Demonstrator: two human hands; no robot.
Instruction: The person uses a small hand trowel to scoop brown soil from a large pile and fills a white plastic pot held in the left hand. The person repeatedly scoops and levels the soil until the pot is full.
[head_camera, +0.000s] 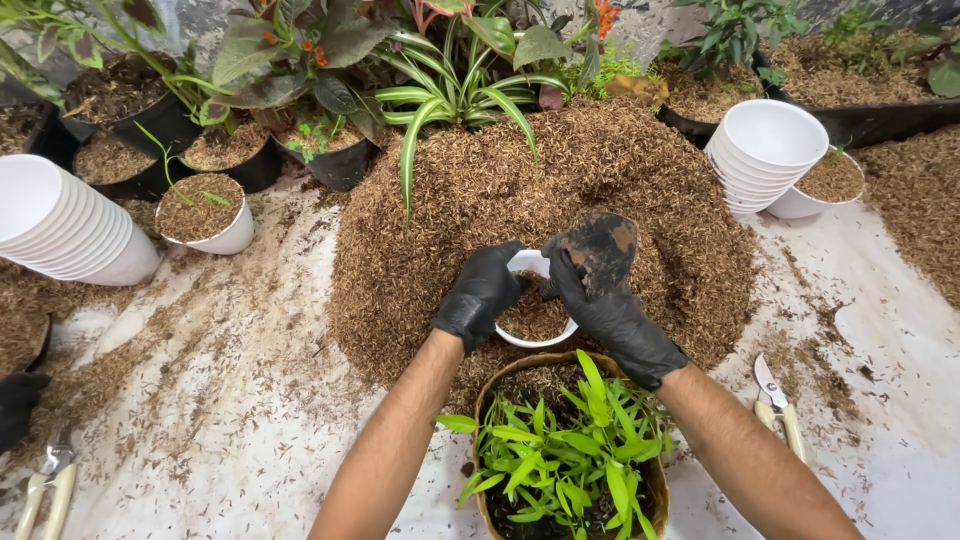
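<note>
Leftmost, a pair of pruning shears (45, 487) with cream handles lies on the white surface (240, 400), just below a black-gloved hand of another person (15, 405) at the frame edge. Above, a stack of white pots (65, 225) lies on its side; near it stands 1 small white pot of mulch (203, 212) holding a thin seedling, with black pots (140, 120) of soil behind.

Centre: a large mound of brown mulch (480, 190) with a striped green plant (455, 95) at its top. At the mound's near edge sits a small white pot (535, 310), partly filled with mulch. The left hand (482, 292), in a black glove, is curled around the pot's left rim, steadying it. The right hand (610, 310), also gloved, is closed on the handle of a dirty trowel (598, 245), its blade raised just over the pot's right rim.

Nearest the camera, between the forearms, a woven basket pot (655, 480) holds a leafy green plant (565, 455).

Right: a second pair of shears (778, 405) on the surface, well apart from a second stack of white pots (765, 150), which leans against a white pot of mulch (828, 182).
</note>
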